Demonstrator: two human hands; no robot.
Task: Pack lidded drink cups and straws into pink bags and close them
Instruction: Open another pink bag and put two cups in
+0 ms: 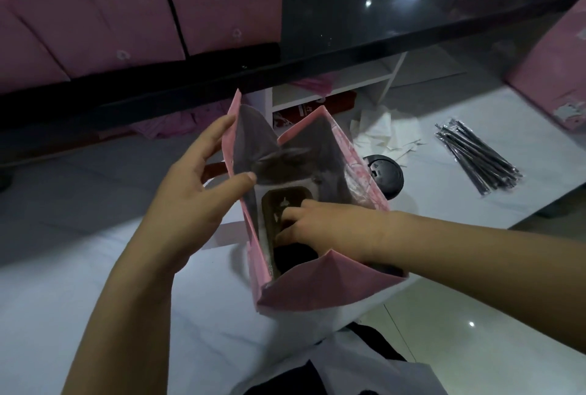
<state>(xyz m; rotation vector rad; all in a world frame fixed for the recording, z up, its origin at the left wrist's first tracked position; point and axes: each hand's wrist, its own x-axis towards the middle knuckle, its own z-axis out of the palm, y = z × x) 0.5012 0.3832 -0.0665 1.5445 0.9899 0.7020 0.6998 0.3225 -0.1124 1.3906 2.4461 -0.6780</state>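
An open pink bag (323, 291) stands on the white surface in front of me. My left hand (193, 201) pinches its left wall near the top, thumb inside, holding the mouth wide. My right hand (320, 223) reaches down inside the bag, fingers resting on a brown cardboard insert (279, 204). Below the fingers a dark round shape (295, 256) shows, partly hidden. A black lidded cup (385, 174) sits just right of the bag. A bundle of wrapped black straws (477, 156) lies further right.
Closed pink bags (126, 14) line a glossy black counter (348, 7) at the back. Another pink bag (551, 74) stands at the far right. Crumpled white paper (380, 131) lies behind the cup. White shelving (336, 83) shows under the counter.
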